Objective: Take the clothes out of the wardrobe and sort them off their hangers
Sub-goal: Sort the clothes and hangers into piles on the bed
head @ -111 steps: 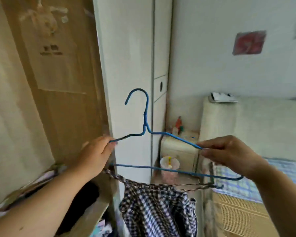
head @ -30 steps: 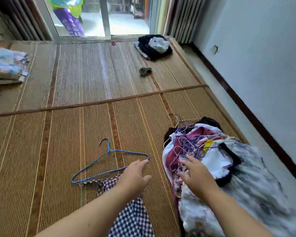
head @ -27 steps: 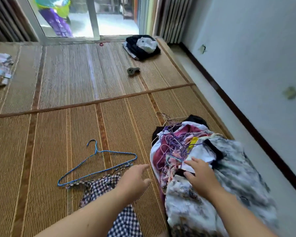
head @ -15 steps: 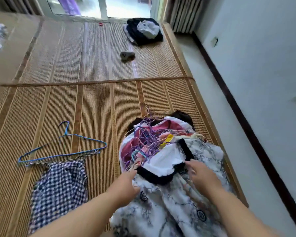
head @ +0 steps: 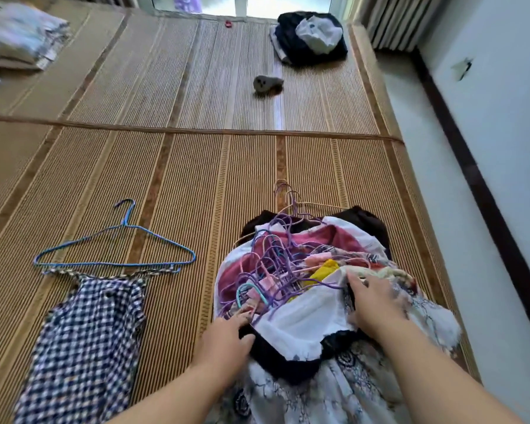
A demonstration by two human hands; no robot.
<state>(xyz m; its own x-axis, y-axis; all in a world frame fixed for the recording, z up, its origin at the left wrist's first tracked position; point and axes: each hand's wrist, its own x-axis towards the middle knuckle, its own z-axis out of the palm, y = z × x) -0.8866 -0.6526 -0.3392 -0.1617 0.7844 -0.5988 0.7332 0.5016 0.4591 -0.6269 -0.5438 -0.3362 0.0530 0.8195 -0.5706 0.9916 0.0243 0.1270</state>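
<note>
A pile of clothes [head: 361,237] lies on the woven mat [head: 172,185], with a tangle of purple and pink wire hangers [head: 276,264] on top. Uppermost is a white garment with a dark collar [head: 300,325] over a white patterned dress [head: 343,393]. My left hand [head: 224,341] touches the collar's left end, fingers reaching toward the hangers. My right hand [head: 374,304] rests on the garment's right shoulder with its fingers straight. To the left, a bare blue hanger [head: 114,249] lies flat above a checked garment [head: 83,341].
At the mat's far end sit a dark heap of clothes with a white item [head: 312,35] and a small grey object [head: 266,84]. Folded fabric [head: 19,35] lies far left. A white wall with a dark skirting [head: 487,191] runs along the right.
The blue hanger and checked garment, earlier held up by the wardrobe, now lie on the mat. Both hands have moved from beside them onto the pile's top garment.
</note>
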